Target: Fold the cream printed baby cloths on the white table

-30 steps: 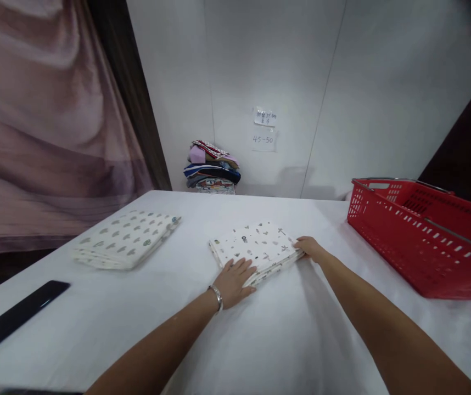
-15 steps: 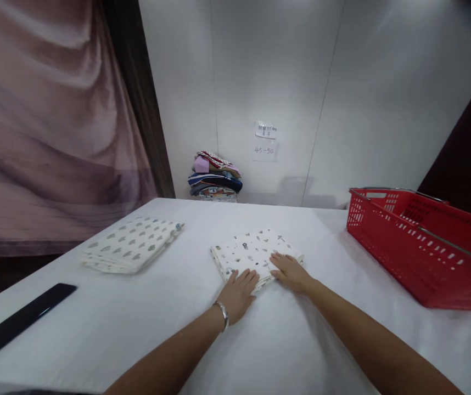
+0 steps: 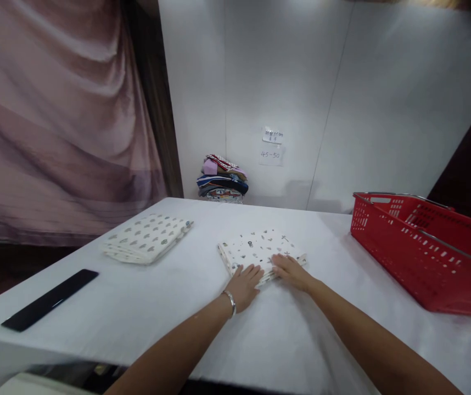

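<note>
Both hands flat and open, palms down, on the near edge of a folded white cloth: left hand (image 3: 247, 282) with a silver bracelet (image 3: 231, 303) at the wrist, fingers spread over the cloth's near left corner; right hand (image 3: 291, 270) just beside it, fingers laid over the near right part. Gripping nothing, only pressing on the fabric.

Folded white cloth (image 3: 259, 248) with small dark printed motifs, lying roughly square near the middle of the worktop (image 3: 136, 307), corner turned toward the far wall, far half uncovered beyond the fingertips. Layered edges visible along the near side.

Second folded cloth (image 3: 147, 238), white with grey-green spots, well apart to the left, nearer the far left of the surface. Flat black bar-shaped object (image 3: 50, 299) at the near left, lying diagonally. Red plastic basket (image 3: 420, 252) with metal handles at the right edge, contents not visible from this angle.

Surface covered in plain white sheeting, slightly creased. Beyond its far edge, against a pale panelled wall (image 3: 301, 82), a pile of mixed coloured fabrics (image 3: 222, 180). Two paper notes (image 3: 272, 146) stuck to the wall above and right of the pile, lower one reading 45-50. Mauve draped curtain (image 3: 54, 109) filling the left, dark strip beside it.
</note>
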A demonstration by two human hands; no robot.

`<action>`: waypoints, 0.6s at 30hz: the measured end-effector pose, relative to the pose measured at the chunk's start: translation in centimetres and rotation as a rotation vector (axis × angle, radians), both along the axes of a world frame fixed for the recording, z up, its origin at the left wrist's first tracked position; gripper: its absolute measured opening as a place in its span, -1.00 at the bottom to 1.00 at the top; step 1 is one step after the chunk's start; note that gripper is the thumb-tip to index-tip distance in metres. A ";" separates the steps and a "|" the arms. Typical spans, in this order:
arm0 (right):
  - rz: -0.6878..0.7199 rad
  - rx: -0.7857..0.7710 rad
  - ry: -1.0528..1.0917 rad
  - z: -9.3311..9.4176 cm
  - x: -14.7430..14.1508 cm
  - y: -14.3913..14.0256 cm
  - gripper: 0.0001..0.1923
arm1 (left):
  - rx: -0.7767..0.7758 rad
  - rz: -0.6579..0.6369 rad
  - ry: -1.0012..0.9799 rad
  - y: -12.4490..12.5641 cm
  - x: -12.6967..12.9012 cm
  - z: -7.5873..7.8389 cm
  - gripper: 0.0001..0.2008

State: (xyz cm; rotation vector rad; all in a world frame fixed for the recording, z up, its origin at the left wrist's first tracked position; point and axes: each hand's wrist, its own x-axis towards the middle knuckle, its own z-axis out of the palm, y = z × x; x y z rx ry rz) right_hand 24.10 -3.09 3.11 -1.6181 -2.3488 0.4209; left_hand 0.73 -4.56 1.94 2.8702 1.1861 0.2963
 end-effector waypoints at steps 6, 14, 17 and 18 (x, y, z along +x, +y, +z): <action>-0.389 0.022 0.119 0.2 3.6 2.9 -0.57 | 0.071 0.091 -0.062 -1.4 -0.6 -0.3 -0.41; -0.627 -0.198 0.229 -0.3 6.7 4.6 -0.35 | 0.071 0.122 0.013 -0.5 -1.0 -1.4 -0.49; -0.670 -0.230 0.275 -1.3 6.8 2.7 -0.26 | 0.042 0.073 0.023 0.1 -2.7 -0.8 -0.49; -0.677 -0.239 0.296 -1.7 6.8 1.9 -0.23 | 0.026 0.049 0.023 0.2 -3.4 -0.5 -0.48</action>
